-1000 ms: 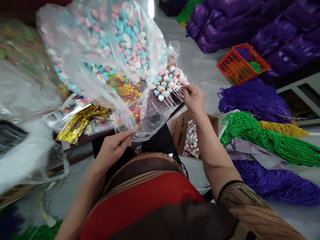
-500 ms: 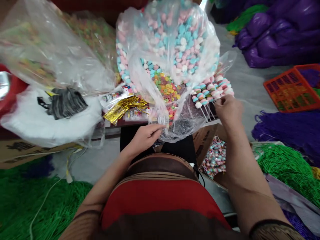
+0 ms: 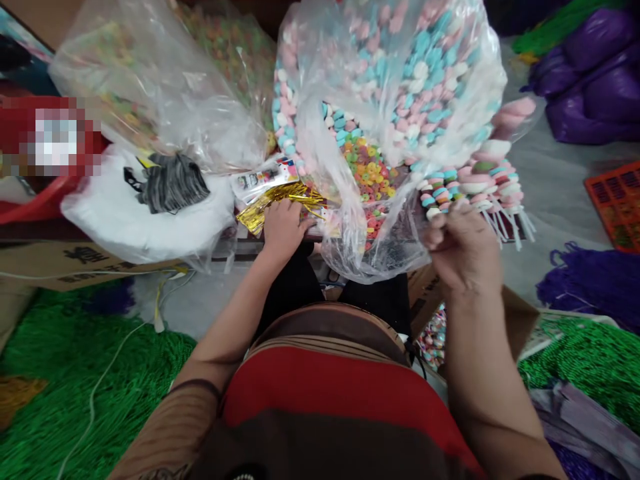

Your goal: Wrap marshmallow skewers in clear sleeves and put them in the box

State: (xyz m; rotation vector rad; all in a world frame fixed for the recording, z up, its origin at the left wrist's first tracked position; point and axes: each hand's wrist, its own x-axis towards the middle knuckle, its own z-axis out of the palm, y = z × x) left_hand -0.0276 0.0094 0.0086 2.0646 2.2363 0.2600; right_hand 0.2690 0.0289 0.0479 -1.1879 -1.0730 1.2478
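My right hand (image 3: 463, 247) is closed around the sticks of a bunch of pastel candy skewers (image 3: 475, 183), lifted beside a big clear bag of pink, blue and white candies (image 3: 395, 73). My left hand (image 3: 283, 227) rests on a bundle of gold foil twist ties (image 3: 280, 199) on the low table, fingers curled over it. A clear bag with multicoloured ring candies (image 3: 367, 177) lies between the two hands.
A second clear bag of candy (image 3: 150, 87) and a white bag with a black bundle (image 3: 160, 200) sit on the left. Green strands (image 3: 60, 373) cover the floor at left. Purple strands (image 3: 595, 280), purple sacks (image 3: 590, 87) and an orange crate (image 3: 617, 203) are at right. A cardboard box of wrapped sweets (image 3: 435, 333) stands below my right arm.
My left hand let go of the clear bag's edge and moved up onto the gold ties. My right hand lifted the skewers. The view swung left.
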